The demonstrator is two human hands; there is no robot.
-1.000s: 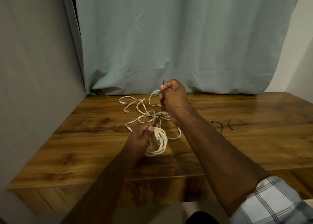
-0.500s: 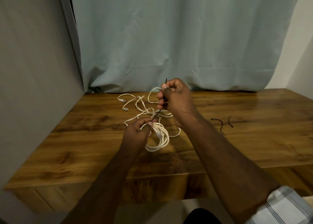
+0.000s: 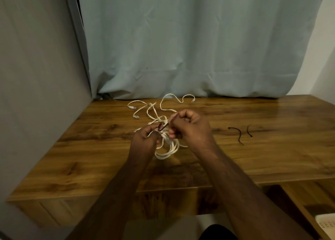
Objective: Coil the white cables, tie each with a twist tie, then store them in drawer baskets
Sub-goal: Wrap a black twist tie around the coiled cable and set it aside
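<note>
Here the whole step turned on the short stretch of black twist tie [image 3: 162, 127] that bridged the two hands just above the coiled cable [image 3: 167, 147]. The left hand [image 3: 145, 140] pinched one end of the tie on the near-left side of the coil, its fingers also curled round the bundle. The right hand [image 3: 188, 125] pinched the other end on the coil's far-right side. The tie's long axis ran nearly level from hand to hand, across the strands of the coil, so I judged that the coming move was to cross and twist the ends. Both hands sat equally close to the tie. The coil hung from the grip down to the wooden table [image 3: 272, 158], with the loose cables [image 3: 155, 109] still untidy on the table behind it, toward the curtain [image 3: 199, 40]. Two spare ties [image 3: 237, 134] lay on the table well to the right of the coil.

Compared with a second ago, the right hand had dropped from high above the coil to the left hand's level, and the tie, then stretched long and steep, was now short and almost flat.
</note>
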